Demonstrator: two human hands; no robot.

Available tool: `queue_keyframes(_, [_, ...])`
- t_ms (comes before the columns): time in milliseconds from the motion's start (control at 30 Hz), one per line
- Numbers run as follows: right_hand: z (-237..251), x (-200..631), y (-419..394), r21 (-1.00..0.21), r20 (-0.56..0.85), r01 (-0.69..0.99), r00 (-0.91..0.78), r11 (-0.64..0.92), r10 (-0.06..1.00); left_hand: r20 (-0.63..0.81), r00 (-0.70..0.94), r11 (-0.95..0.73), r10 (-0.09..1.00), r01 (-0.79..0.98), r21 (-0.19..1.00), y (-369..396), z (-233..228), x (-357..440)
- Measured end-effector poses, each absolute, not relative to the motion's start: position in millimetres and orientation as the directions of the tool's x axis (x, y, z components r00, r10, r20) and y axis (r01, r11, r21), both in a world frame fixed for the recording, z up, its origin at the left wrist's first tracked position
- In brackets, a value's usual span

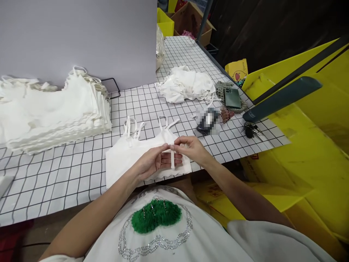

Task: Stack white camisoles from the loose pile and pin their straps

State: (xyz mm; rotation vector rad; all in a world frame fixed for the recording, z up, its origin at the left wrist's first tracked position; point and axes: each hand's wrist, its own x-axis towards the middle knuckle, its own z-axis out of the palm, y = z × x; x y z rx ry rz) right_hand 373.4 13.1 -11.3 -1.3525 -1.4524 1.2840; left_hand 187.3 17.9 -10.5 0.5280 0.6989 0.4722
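A white strappy top [128, 153], like a camisole or bralette, lies flat at the table's front edge, its thin straps pointing away from me. Both hands meet over its right side. A narrow white strap [172, 160] hangs from between my fingertips. My right hand [192, 148] pinches the strap's upper end between thumb and fingertips. My left hand [152, 160] has its thumb tip at the same spot, with its other fingers stretched behind the hanging strap. The exact contact between the fingertips is partly hidden.
A tall stack of white tops [60, 112] stands at left. A loose white pile [188, 85] lies at the back right. Near the right edge are a phone [232, 98], a blurred dark item [208, 120], keys [252, 130] and a dark green bar [283, 99].
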Motion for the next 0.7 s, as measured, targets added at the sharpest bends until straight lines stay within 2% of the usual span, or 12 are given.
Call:
queue_keyframes(100, [-11.5,376.6,18.1,-0.981,-0.062,0.191,-0.091,-0.043,0.994,-0.509,0.629,0.744,0.588,-0.172,0.646,9.9,-11.1,177.5])
queue_keyframes(233, [-17.5,381.4,26.0,-0.983,-0.024,0.181,-0.028,-0.019,0.999,-0.585,0.548,0.753,0.598,-0.135,0.644,1.8,-13.8,169.6])
queue_keyframes(400, [-28.8,389.6,34.3,-0.985,-0.004,0.174,0.043,-0.011,0.999,-0.599,0.508,0.728,0.619,-0.085,0.68,-1.4,-16.5,161.1])
queue_keyframes(467, [-29.8,393.6,35.1,-0.971,0.025,0.237,0.06,0.01,0.998,-0.593,0.488,0.708,0.641,-0.077,0.702,-1.1,-16.3,158.1])
queue_keyframes(533, [-26.5,395.4,33.0,-0.923,0.139,0.371,0.079,0.101,0.987,-0.563,0.468,0.664,0.681,-0.073,0.744,0.6,-15.4,156.6])
queue_keyframes(567, [-23.4,394.7,30.9,-0.885,0.216,0.433,0.058,0.171,0.975,-0.538,0.461,0.633,0.705,-0.067,0.771,2.0,-14.9,156.7])
queue_keyframes(633, [-16.4,389.7,25.2,-0.823,0.31,0.474,-0.086,0.312,0.947,-0.481,0.454,0.559,0.75,-0.046,0.828,5.6,-14.0,158.2])
queue_keyframes(700, [-11.2,381.4,19.4,-0.839,0.268,0.39,-0.309,0.379,0.912,-0.418,0.44,0.476,0.795,-0.024,0.879,9.5,-13.1,161.0])
